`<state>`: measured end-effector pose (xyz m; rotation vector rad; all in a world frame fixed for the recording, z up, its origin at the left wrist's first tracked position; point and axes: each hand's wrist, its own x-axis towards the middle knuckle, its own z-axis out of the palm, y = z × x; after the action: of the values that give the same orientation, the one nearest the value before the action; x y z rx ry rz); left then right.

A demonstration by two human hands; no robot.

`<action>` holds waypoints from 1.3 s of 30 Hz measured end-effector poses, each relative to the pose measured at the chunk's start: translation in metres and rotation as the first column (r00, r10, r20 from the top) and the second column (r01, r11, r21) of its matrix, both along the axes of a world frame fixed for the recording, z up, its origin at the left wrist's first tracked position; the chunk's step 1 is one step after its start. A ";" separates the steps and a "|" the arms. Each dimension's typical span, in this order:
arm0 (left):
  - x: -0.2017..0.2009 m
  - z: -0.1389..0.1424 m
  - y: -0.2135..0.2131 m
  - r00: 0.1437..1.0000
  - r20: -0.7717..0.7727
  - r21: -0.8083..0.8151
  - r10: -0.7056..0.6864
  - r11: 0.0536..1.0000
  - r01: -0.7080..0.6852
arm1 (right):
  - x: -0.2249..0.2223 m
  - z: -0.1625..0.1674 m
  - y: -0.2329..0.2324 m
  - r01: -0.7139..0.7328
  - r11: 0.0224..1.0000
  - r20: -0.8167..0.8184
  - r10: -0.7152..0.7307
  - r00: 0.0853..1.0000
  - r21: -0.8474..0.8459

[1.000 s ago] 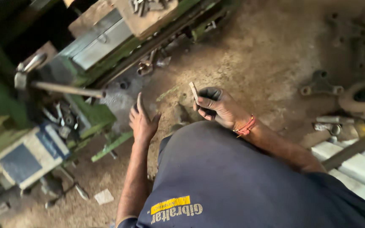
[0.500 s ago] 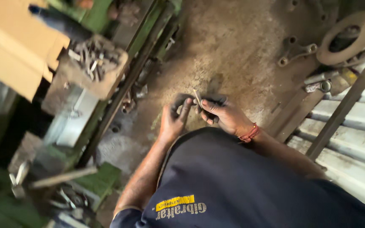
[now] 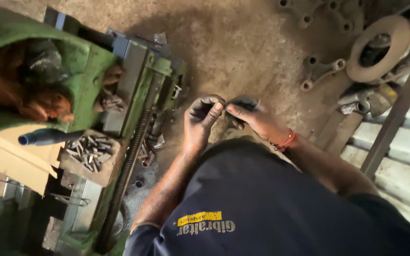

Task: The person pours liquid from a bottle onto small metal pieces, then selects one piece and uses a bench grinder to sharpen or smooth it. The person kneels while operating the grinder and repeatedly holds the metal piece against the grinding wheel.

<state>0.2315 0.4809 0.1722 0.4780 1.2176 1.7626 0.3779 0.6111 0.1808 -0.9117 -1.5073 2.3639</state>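
Note:
My left hand and my right hand meet at the fingertips just above a dirt floor, in front of my dark shirt. The right hand, with a red thread band at its wrist, pinches a small dark metal piece. The left hand's curled fingers close on the same piece from the left. Most of the piece is hidden by the fingers.
A green lathe with a long lead screw stands at the left. On it is a tray of several small metal bits, beside a cardboard box. A round metal flange, cast brackets and corrugated sheet lie at the right.
My left hand has come up from the floor to join the right hand. The thin rod that stuck out of the right hand no longer shows. My view has swung over the lathe.

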 end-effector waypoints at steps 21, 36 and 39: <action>-0.220 -0.026 0.279 0.861 0.303 -0.100 -0.408 0.885 0.454 | -0.221 0.016 0.288 -0.033 0.892 0.177 -0.053 0.983 0.451; -0.397 -0.035 0.328 0.820 0.572 0.057 -0.033 0.998 0.000 | -0.470 0.045 0.378 -0.336 0.808 0.045 0.361 0.932 0.484; -0.425 -0.051 0.321 0.858 0.506 0.051 0.086 0.990 -0.129 | -0.508 0.034 0.381 -0.385 0.811 0.072 0.395 0.916 0.440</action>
<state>-0.1937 0.8023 0.1210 -0.0193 0.8100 1.8822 -0.1298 0.9917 0.2147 -0.4926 -2.2824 2.0876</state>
